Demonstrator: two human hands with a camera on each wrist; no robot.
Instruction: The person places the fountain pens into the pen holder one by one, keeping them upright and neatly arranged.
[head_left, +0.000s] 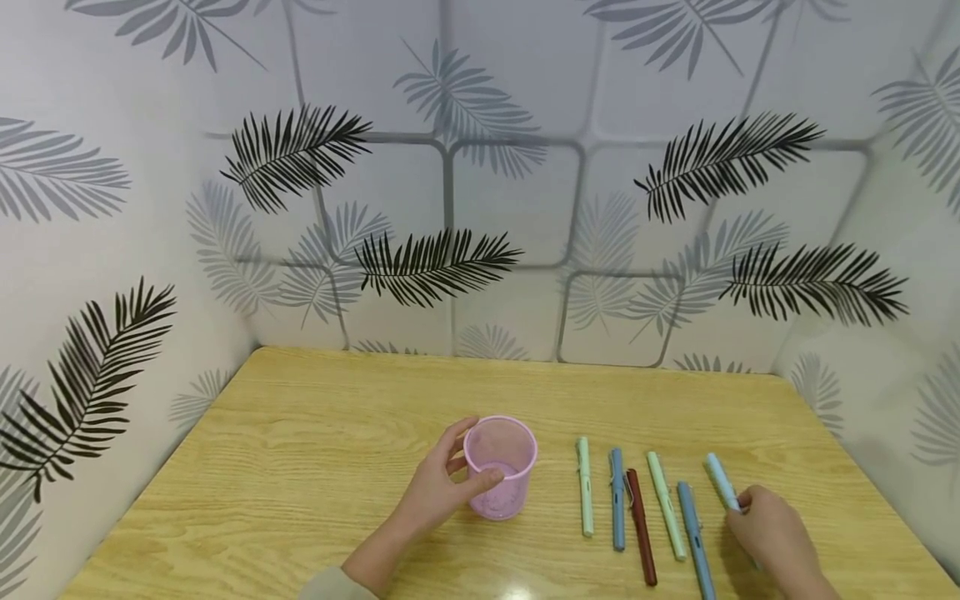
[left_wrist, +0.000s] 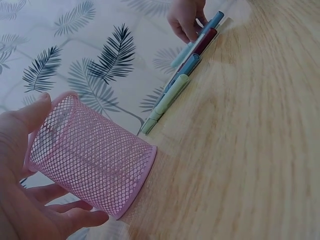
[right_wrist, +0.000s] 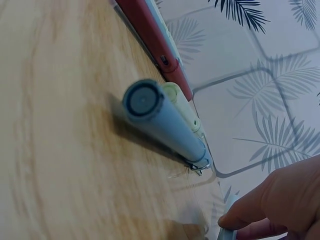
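Note:
A pink mesh cup [head_left: 501, 500] stands upright on the table. My left hand [head_left: 442, 487] holds it from the left, thumb at the near side of the rim; in the left wrist view the hand [left_wrist: 35, 180] curves around the mesh cup [left_wrist: 95, 155]. My right hand [head_left: 776, 533] pinches a light blue pen [head_left: 722, 479] at the far right of the pens. In the right wrist view, finger and thumb of the hand [right_wrist: 280, 205] are on that pen [right_wrist: 228, 220], mostly hidden by the fingers.
Between the hands lie a pale green pen [head_left: 585, 487], a blue pen [head_left: 617, 500], a dark red pen [head_left: 641, 529], another pale green pen [head_left: 667, 506] and another blue pen [head_left: 696, 542]. The wooden table [head_left: 300, 433] meets leaf-patterned walls [head_left: 510, 200] at the back and sides.

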